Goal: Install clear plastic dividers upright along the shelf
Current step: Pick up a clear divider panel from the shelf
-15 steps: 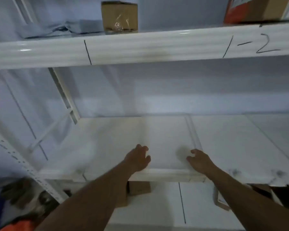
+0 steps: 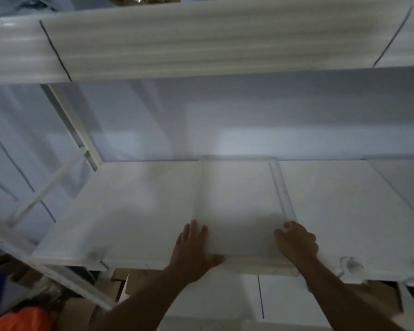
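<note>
Two bare hands rest on a clear plastic divider (image 2: 237, 201) that lies flat on the white shelf (image 2: 129, 211); the divider is not upright at this moment. The left hand (image 2: 193, 247) is laid palm down on the left front corner of the sheet, its fingers stretched out and a little spread, the thumb pointing to the right along the front edge of the shelf; it presses on the sheet and does not grip it. The right hand (image 2: 296, 242) is at the right front corner, with the fingers curled loosely over the raised strip (image 2: 281, 189) that runs along the right side of the divider (a narrow clear rim going from front to back); whether these fingers really pinch the strip or only lean on it, I cannot tell, because the picture is blurred there. The far edge of the divider reaches almost to the back wall (image 2: 249, 111) of the shelf; its front edge is about level with the front lip. Above, the beam of the upper shelf (image 2: 201, 41) crosses the view and carries two dark pen lines. Below the front lip some brown cardboard boxes (image 2: 120, 283) are seen, and in the lower left corner something orange (image 2: 22, 318), which I cannot identify.
</note>
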A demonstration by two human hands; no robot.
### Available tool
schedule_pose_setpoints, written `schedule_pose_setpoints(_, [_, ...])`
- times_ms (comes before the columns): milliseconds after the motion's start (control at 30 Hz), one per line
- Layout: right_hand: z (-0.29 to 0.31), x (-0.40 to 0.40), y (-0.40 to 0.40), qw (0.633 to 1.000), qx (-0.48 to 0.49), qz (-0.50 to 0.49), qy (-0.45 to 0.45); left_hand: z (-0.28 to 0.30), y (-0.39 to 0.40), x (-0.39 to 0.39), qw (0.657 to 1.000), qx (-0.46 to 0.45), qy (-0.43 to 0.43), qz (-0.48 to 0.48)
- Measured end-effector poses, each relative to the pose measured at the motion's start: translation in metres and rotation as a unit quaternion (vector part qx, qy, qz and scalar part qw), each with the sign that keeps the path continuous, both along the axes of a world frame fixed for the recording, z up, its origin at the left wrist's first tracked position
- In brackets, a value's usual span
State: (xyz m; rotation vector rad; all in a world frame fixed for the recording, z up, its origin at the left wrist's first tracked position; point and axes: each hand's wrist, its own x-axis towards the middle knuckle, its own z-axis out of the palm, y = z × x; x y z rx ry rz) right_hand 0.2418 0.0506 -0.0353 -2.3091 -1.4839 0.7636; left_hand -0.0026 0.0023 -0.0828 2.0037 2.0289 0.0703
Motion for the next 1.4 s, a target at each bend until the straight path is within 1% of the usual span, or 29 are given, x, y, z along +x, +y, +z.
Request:
schedule_pose_setpoints(67, [0.001,-0.002,0.005,0.999,0.008,-0.037,0.032,-0.005,-0.001,-0.001,1.0,0.021,-0.001,0.005])
schedule_pose_setpoints(200, [-0.003,0.014,0.022,0.985,0.013,-0.089,0.146,-0.008,-0.002,-0.002,0.999,0.035,0.003,0.008])
schedule_pose_setpoints(267, [0.012,0.018,0.023,0.97,0.035,-0.103,0.22,-0.005,-0.003,-0.002,0.999,0.032,0.001,0.011])
schedule_pose_setpoints(400, [0.063,0.02,0.019,0.925,0.062,-0.052,0.371,0.0,-0.007,-0.009,0.999,0.037,-0.011,-0.001])
schedule_pose_setpoints(500, [0.113,0.004,0.004,0.874,0.073,0.047,0.478,0.004,-0.011,-0.015,0.998,0.043,-0.042,0.004])
schedule_pose_setpoints(567, [0.137,-0.017,-0.012,0.842,0.095,0.119,0.517,0.01,-0.011,-0.017,0.998,0.035,-0.05,0.017])
schedule_pose_setpoints(600, [0.146,-0.032,-0.022,0.836,0.107,0.157,0.514,0.013,-0.01,-0.018,0.998,0.034,-0.055,0.026])
schedule_pose_setpoints(633, [0.15,-0.049,-0.03,0.843,0.114,0.193,0.489,0.015,-0.009,-0.019,0.997,0.034,-0.062,0.036])
schedule_pose_setpoints(733, [0.137,-0.094,-0.045,0.898,0.103,0.246,0.349,0.019,-0.014,-0.024,0.994,0.025,-0.092,0.045])
schedule_pose_setpoints(767, [0.13,-0.104,-0.047,0.915,0.096,0.248,0.304,0.021,-0.019,-0.028,0.995,0.016,-0.098,0.031])
schedule_pose_setpoints(833, [0.121,-0.121,-0.05,0.93,0.089,0.235,0.268,0.021,-0.036,-0.046,0.996,0.013,-0.091,-0.006])
schedule_pose_setpoints(900, [0.115,-0.135,-0.052,0.941,0.09,0.215,0.246,0.018,-0.054,-0.083,0.996,0.052,-0.067,-0.01])
schedule_pose_setpoints(933, [0.111,-0.142,-0.052,0.944,0.099,0.208,0.237,0.017,-0.063,-0.105,0.995,0.076,-0.057,0.009])
schedule_pose_setpoints(1000, [0.104,-0.161,-0.053,0.946,0.11,0.182,0.245,0.017,-0.075,-0.154,0.989,0.115,-0.054,0.076])
schedule_pose_setpoints(1033, [0.1,-0.172,-0.054,0.942,0.11,0.165,0.271,0.018,-0.08,-0.178,0.985,0.13,-0.056,0.103])
schedule_pose_setpoints(1100, [0.094,-0.199,-0.056,0.927,0.115,0.117,0.337,0.018,-0.086,-0.22,0.981,0.139,-0.054,0.121])
schedule_pose_setpoints(1133, [0.094,-0.213,-0.059,0.922,0.127,0.099,0.353,0.016,-0.088,-0.236,0.982,0.134,-0.056,0.12])
schedule_pose_setpoints(1200, [0.095,-0.244,-0.064,0.919,0.158,0.087,0.352,0.013,-0.089,-0.263,0.984,0.123,-0.071,0.105])
schedule_pose_setpoints(1300, [0.098,-0.29,-0.074,0.907,0.174,0.071,0.378,0.007,-0.092,-0.288,0.983,0.112,-0.125,0.07])
schedule_pose_setpoints(1400, [0.101,-0.328,-0.083,0.901,0.19,0.064,0.385,0.001,-0.095,-0.303,0.974,0.13,-0.176,0.059])
